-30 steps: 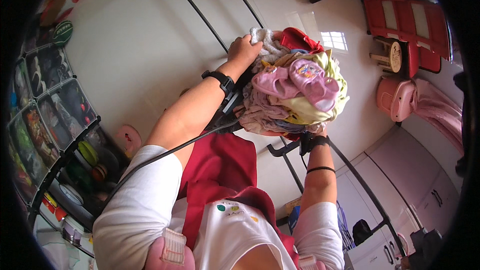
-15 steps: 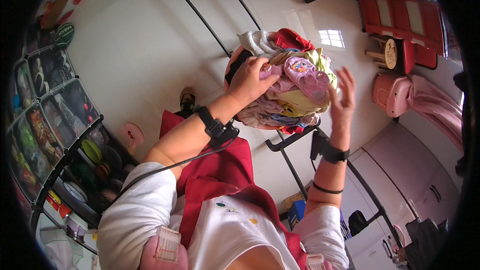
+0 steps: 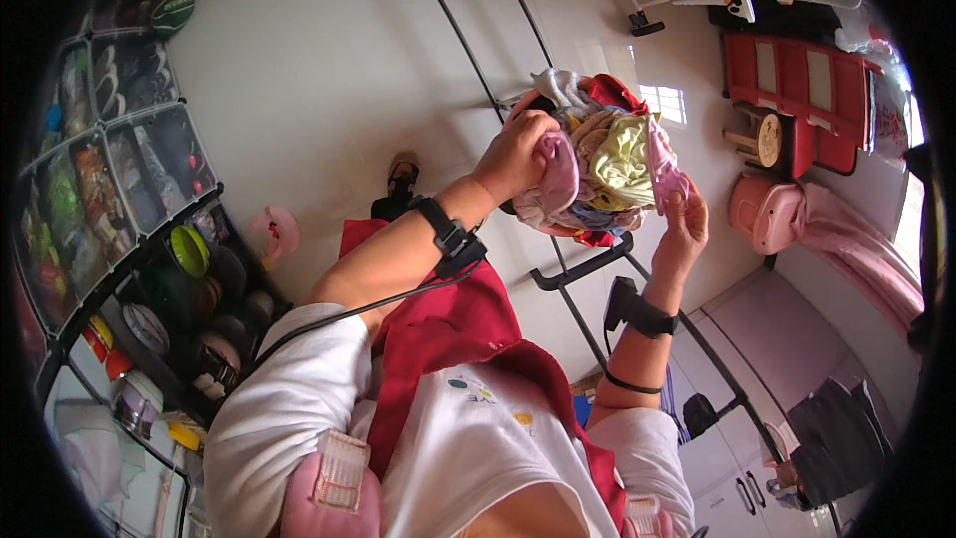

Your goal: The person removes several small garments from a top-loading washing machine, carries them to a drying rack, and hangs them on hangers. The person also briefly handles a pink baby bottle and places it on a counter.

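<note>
Pair of small pink shoes, one in each hand, at opposite sides of a heaped clothes pile (image 3: 596,144). Left-side shoe (image 3: 561,174): dusky pink, smooth, curved, standing edge-on against the heap. Right-side shoe (image 3: 664,167): lighter pink, openings in its upper, toe end pointing away from the wearer. Between them, a crumpled lime-yellow cloth (image 3: 625,161); grey-white knit (image 3: 563,90) and a red piece (image 3: 617,95) at the far edge. Black metal rack (image 3: 586,261) around and below the heap.

Hands well apart. Left hand (image 3: 518,154) back upward, fingers closed on its shoe; forearm slants in from lower left. Right hand (image 3: 681,229) raised, thumb and fingers pinching the near end of its shoe; forearm nearly upright. Black bands on both wrists.
</note>
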A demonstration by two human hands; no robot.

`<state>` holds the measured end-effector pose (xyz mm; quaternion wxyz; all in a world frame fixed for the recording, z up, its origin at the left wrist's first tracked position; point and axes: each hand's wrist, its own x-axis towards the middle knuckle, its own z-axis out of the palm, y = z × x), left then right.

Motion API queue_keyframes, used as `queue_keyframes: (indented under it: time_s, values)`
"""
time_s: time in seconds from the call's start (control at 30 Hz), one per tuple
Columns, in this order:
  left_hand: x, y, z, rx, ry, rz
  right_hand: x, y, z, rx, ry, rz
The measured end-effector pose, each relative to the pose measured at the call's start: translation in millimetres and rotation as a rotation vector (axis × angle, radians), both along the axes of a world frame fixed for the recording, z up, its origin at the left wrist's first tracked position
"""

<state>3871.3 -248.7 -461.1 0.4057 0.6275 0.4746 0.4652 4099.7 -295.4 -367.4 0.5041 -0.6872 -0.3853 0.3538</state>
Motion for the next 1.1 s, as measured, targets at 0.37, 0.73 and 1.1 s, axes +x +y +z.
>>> queue_keyframes:
  time_s: [0.37, 0.73, 1.1]
  values:
    - [-170.5, -67.3, 159.5, 0.236, 0.073, 0.115, -220.1, -46.5, 97.6, -0.274, 0.317, 0.377]
    - [-263.7, -206.8, 242.5, 0.269, 0.468, 0.416, -330.5, -140.1, 178.5, 0.1, -0.33, 0.962]
    - [-256.1, -456.9, 277.3, -0.121, 0.474, 0.571, -334.5, -308.9, 184.8, 0.039, -0.493, 1.24]
